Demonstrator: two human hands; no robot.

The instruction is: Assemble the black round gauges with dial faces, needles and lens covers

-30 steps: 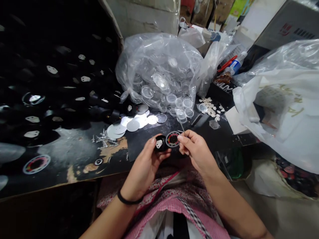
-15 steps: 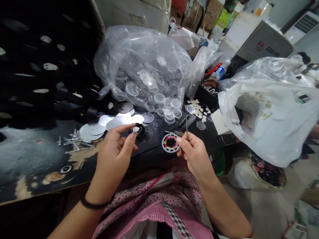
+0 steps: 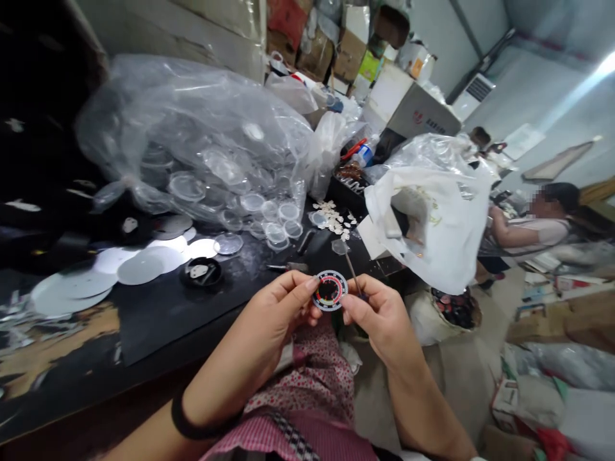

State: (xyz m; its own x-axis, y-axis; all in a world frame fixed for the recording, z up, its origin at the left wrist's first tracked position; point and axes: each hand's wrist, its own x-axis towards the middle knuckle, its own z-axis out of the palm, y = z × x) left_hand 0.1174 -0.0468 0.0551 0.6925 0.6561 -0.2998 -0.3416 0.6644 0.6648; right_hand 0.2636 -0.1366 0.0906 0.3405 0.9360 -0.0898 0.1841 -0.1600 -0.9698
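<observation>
A round dial disc (image 3: 330,291) with a black, red and white pattern is held up in front of the table's edge. My left hand (image 3: 283,310) pinches its left rim between thumb and fingers. At the disc's right rim, my right hand (image 3: 377,314) grips it too, with a thin metal tool (image 3: 353,272) rising from the same fingers. A black round cup (image 3: 202,273) with a small white piece in it lies on the table to the left of my left hand.
Flat white discs (image 3: 140,267) overlap on the left of the black table (image 3: 163,326). Behind stands a large plastic bag (image 3: 206,128) of clear covers. Small white pieces (image 3: 331,218), a pen-like tool (image 3: 288,266) and a white bag (image 3: 432,224) lie nearby. A person (image 3: 533,224) sits far right.
My left hand has left the black cup and moved right to take the disc's left rim. The camera view has swung right, bringing the person into sight.
</observation>
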